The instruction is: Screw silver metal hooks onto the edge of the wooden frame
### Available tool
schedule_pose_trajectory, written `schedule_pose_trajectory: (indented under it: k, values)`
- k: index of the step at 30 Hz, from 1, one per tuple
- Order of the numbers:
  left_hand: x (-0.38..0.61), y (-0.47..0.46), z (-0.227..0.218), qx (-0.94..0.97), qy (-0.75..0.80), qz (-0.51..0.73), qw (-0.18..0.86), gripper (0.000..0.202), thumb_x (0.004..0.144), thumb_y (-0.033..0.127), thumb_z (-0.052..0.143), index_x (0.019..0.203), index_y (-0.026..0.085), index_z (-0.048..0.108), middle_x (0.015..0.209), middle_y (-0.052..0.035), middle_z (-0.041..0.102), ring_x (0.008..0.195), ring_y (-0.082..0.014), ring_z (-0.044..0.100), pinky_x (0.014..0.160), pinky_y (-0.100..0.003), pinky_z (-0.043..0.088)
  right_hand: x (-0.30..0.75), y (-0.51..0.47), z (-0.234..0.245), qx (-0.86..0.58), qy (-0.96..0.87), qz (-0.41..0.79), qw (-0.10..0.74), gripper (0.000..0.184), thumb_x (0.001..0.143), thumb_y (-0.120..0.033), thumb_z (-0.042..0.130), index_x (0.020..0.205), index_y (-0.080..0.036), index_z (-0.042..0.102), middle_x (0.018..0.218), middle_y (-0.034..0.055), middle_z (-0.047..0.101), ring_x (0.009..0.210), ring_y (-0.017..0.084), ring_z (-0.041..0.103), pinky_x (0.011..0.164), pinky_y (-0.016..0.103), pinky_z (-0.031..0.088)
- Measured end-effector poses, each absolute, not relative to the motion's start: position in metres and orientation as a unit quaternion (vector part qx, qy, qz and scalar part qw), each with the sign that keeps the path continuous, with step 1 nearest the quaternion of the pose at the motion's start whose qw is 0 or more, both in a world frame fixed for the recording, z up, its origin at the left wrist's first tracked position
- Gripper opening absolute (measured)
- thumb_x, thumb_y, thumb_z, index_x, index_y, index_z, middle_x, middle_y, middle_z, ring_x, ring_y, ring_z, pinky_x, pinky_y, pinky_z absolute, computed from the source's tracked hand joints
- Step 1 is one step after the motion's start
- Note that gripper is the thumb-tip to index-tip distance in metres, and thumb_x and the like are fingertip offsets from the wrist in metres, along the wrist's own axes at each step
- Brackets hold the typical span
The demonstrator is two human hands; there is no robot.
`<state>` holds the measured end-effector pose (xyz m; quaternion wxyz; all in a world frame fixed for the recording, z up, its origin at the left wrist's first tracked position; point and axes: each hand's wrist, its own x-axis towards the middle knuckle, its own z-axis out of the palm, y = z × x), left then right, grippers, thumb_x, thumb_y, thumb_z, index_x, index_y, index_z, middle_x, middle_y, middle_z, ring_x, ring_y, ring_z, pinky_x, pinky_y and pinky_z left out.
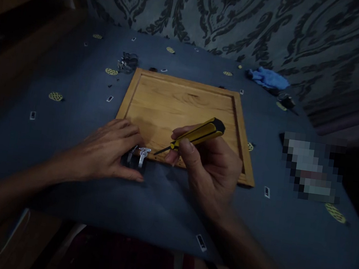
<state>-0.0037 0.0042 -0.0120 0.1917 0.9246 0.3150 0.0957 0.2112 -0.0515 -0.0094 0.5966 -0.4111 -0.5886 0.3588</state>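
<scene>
A wooden cabinet door with a raised frame lies flat on the table. At its near edge sits a metal cabinet hinge. My left hand is around the hinge, fingers over the door's frame and thumb below, partly hiding the metal. In my right hand is a screwdriver with a yellow and black handle, its tip angled down to the left, close to the hinge. Whether the tip touches the wood, I cannot tell. A few small dark holes show along the near frame edge.
More metal hinges lie beyond the door's left corner, with tiny dark pieces nearby. At the back right are a blue cloth and a dark object. A blurred-out item lies right. Patterned wallpaper rises behind.
</scene>
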Motion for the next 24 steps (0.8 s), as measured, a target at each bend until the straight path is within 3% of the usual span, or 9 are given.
schedule_pose_trajectory:
  k: [10, 24]
  values:
    - [-0.0038, 0.0036, -0.015, 0.922, 0.313, 0.099, 0.207, 0.048, 0.092, 0.063, 0.06, 0.11, 0.019, 0.065, 0.104, -0.0056, 0.063, 0.102, -0.0261, 0.055, 0.089, -0.042, 0.042, 0.2054, -0.0504, -0.0109, -0.391, -0.603, 0.374, 0.586, 0.006, 0.099, -0.028, 0.065, 0.096, -0.022, 0.067, 0.091, -0.0017, 0.066, 0.061, 0.008, 0.067, 0.06, 0.024, 0.059]
    - [-0.0016, 0.0049, -0.0176, 0.92, 0.319, 0.104, 0.2, 0.052, 0.09, 0.069, 0.057, 0.103, 0.019, 0.065, 0.099, -0.0059, 0.063, 0.098, -0.026, 0.055, 0.084, -0.039, 0.042, 0.2045, -0.0486, -0.0111, -0.385, -0.601, 0.39, 0.581, 0.005, 0.097, -0.026, 0.067, 0.094, -0.022, 0.066, 0.085, -0.0035, 0.064, 0.062, 0.008, 0.067, 0.061, 0.023, 0.059]
